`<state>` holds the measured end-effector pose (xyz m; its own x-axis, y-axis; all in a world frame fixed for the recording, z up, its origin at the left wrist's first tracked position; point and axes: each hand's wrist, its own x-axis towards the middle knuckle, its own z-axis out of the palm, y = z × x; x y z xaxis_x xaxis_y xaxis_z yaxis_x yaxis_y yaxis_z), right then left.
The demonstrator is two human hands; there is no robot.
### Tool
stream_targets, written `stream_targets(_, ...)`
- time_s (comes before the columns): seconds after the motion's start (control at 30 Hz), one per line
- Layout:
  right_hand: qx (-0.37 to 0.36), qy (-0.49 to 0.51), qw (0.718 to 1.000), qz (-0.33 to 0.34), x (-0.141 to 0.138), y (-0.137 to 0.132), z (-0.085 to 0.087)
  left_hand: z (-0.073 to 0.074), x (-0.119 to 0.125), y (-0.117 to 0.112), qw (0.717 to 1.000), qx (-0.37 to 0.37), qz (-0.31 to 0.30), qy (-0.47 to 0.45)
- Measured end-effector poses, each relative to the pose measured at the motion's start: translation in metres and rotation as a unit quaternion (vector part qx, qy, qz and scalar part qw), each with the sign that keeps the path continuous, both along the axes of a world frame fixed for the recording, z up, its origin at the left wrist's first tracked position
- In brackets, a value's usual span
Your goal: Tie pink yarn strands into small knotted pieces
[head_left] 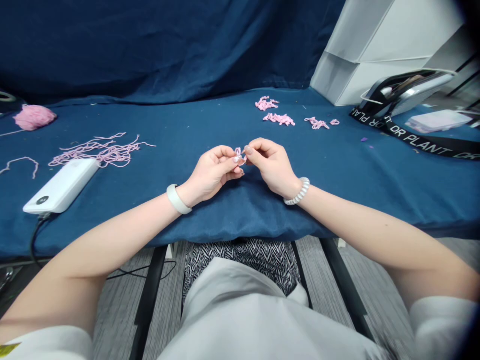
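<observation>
Both my hands meet above the front part of a table covered in blue cloth (210,120). My left hand (214,172) pinches a small looped piece of pink yarn (238,151) between thumb and forefinger. Close beside it, my right hand (269,164) has its thumb and forefinger pressed together at the same yarn piece. The fingertips hide most of the yarn, so its exact shape cannot be made out. Small pink yarn pieces lie farther back in little piles, among them a middle pile (279,119) and a right pile (317,123).
At left are loose pink yarn strands (101,150), a pink yarn ball (34,117) and a white power bank (62,186) with a black cable. White boxes (360,55) stand at back right, near a black lettered strap (416,139) and a black bag (393,92).
</observation>
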<state>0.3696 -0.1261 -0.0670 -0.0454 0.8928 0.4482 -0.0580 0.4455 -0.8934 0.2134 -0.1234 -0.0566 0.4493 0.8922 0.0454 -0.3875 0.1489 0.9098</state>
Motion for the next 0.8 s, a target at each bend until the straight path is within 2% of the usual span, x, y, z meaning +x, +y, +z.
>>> stream_targets(0.23,0.09,-0.095,0.991,-0.041,0.0008,-0.004,0.0051,0.0029,-0.0022,0.0001,0.999,0.005,-0.014,0.037)
stream_targets(0.4,0.135,-0.117,0.982,-0.061,0.0003,-0.0062,0.0077,0.004,-0.0034,-0.0002,0.999,0.012,-0.017,0.045)
stream_targets(0.63,0.168,-0.103,0.979,-0.052,0.0009,-0.0072,0.0067,0.0034,-0.0026,-0.0015,0.999,0.008,-0.028,0.03)
stream_targets(0.8,0.157,-0.112,0.98,-0.058,0.0022,-0.0065,0.0062,0.005,-0.0025,-0.0027,0.999,0.009,-0.024,0.045)
